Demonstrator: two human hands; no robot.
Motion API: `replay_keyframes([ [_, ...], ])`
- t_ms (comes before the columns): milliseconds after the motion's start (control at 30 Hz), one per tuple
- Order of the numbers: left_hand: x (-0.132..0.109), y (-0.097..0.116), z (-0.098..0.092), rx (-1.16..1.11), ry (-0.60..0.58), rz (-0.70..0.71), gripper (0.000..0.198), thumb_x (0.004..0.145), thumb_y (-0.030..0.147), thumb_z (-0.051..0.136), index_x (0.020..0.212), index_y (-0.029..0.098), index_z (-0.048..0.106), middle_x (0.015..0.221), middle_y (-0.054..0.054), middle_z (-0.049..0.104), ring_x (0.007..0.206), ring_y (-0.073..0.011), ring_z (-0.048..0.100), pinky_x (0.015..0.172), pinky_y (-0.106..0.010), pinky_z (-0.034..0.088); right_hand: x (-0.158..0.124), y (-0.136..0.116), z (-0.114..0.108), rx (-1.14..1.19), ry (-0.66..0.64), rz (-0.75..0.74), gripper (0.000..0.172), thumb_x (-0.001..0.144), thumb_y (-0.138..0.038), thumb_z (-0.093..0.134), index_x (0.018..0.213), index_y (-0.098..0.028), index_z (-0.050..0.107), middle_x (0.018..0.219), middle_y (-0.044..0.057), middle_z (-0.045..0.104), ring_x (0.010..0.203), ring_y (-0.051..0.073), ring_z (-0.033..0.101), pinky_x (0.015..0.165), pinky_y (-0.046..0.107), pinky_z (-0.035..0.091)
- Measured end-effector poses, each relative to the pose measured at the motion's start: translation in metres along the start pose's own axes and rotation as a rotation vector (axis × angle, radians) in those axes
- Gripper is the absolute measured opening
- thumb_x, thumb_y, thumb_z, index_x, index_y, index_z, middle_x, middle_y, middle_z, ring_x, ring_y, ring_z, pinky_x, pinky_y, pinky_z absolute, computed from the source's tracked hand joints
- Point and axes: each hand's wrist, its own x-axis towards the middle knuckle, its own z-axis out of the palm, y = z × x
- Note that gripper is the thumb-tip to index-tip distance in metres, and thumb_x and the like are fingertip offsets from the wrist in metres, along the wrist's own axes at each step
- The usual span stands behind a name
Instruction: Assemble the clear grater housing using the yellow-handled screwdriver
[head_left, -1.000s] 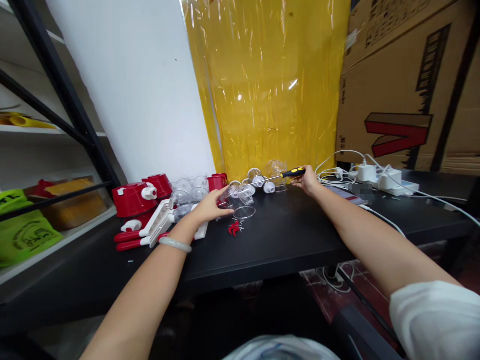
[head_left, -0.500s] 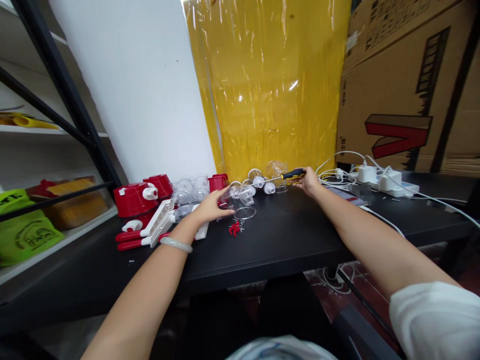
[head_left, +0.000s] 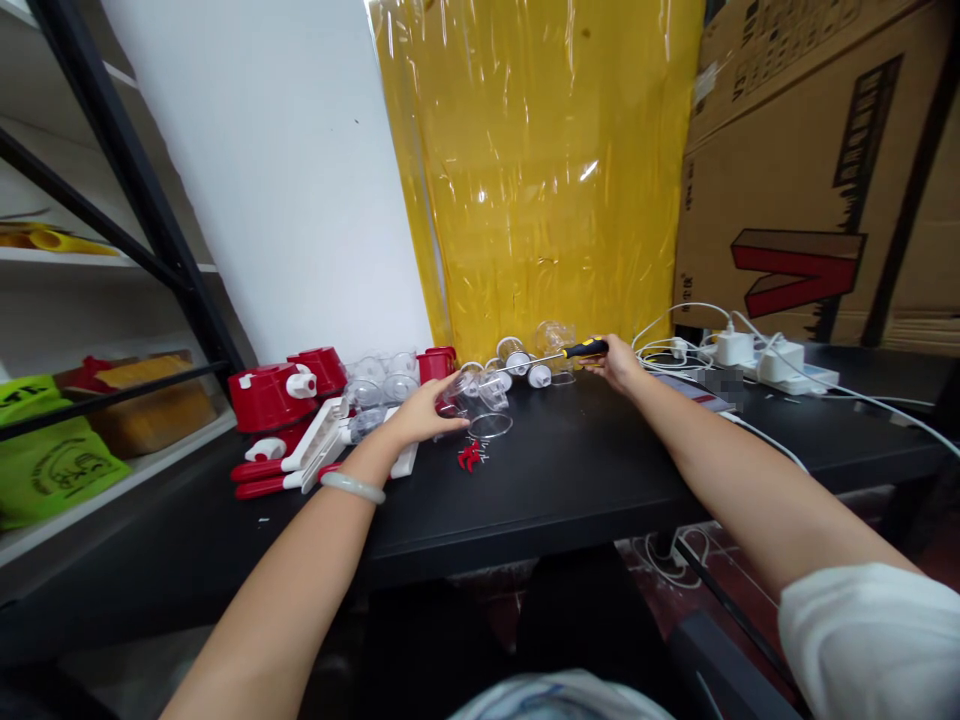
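Observation:
My right hand (head_left: 619, 363) grips a screwdriver (head_left: 570, 352) by its black and yellow handle, the metal shaft pointing left toward a cluster of clear plastic parts (head_left: 517, 358). My left hand (head_left: 420, 412) reaches across the black table (head_left: 570, 470) and closes on a clear plastic cup (head_left: 457, 393). A thin wire ring (head_left: 489, 426) and a small red piece (head_left: 470, 457) lie just right of that hand. A pale bangle sits on my left wrist.
Red and white plastic parts (head_left: 289, 415) are heaped at the table's left. A white power strip with chargers and cables (head_left: 772, 362) lies at the right rear. Behind stand a yellow wrapped panel (head_left: 536, 170), a cardboard box (head_left: 817, 170) and a metal shelf rack (head_left: 112, 240).
Both hands stay almost where they were. The screwdriver handle has shifted slightly in my right hand.

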Motion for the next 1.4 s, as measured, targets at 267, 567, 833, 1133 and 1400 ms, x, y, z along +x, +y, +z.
replay_keyframes([
  [267, -0.0004, 0.0003, -0.0009, 0.013, -0.002, -0.005, 0.096, 0.07, 0.051, 0.081, 0.153, 0.021, 0.044, 0.137, -0.014, 0.063, 0.123, -0.0357, 0.061, 0.107, -0.05, 0.047, 0.0028, 0.0012, -0.0009, -0.026, 0.022, 0.001, 0.039, 0.102, -0.05, 0.034, 0.091, -0.02, 0.057, 0.052, -0.001, 0.057, 0.04, 0.014, 0.057, 0.042, 0.022, 0.045],
  [567, 0.0003, 0.0007, -0.0002, 0.012, -0.002, -0.008, 0.097, 0.07, 0.052, 0.081, 0.153, 0.019, 0.043, 0.138, -0.015, 0.062, 0.124, -0.0362, 0.06, 0.108, -0.05, 0.046, 0.0018, 0.004, -0.0003, -0.104, 0.028, -0.065, 0.029, 0.1, -0.047, 0.045, 0.089, -0.022, 0.052, 0.047, -0.006, 0.049, 0.036, 0.011, 0.051, 0.039, 0.018, 0.039],
  [833, 0.0003, 0.0001, -0.0005, 0.02, 0.003, -0.005, 0.098, 0.069, 0.052, 0.082, 0.153, 0.02, 0.044, 0.137, -0.014, 0.064, 0.124, -0.0356, 0.061, 0.108, -0.049, 0.046, 0.003, 0.0017, -0.0012, 0.014, -0.009, -0.003, 0.014, 0.097, -0.035, 0.048, 0.095, -0.022, 0.054, 0.064, -0.002, 0.065, 0.049, 0.014, 0.065, 0.047, 0.022, 0.05],
  [1133, 0.0011, -0.0015, 0.0003, 0.025, -0.01, -0.017, 0.099, 0.071, 0.054, 0.08, 0.154, 0.017, 0.043, 0.139, -0.017, 0.062, 0.126, -0.0367, 0.06, 0.108, -0.051, 0.045, 0.0022, -0.001, 0.0009, -0.044, 0.044, 0.004, 0.033, 0.104, -0.041, 0.031, 0.09, -0.021, 0.053, 0.055, -0.001, 0.059, 0.042, 0.014, 0.058, 0.041, 0.022, 0.046],
  [1400, -0.0003, -0.0011, -0.0002, 0.006, -0.015, -0.011, 0.099, 0.071, 0.054, 0.081, 0.155, 0.019, 0.042, 0.141, -0.017, 0.061, 0.128, -0.0363, 0.058, 0.109, -0.05, 0.044, 0.0018, 0.0024, -0.0006, -0.102, 0.026, -0.078, 0.02, 0.102, -0.036, 0.044, 0.09, -0.022, 0.052, 0.051, -0.005, 0.054, 0.037, 0.012, 0.052, 0.04, 0.019, 0.04],
])
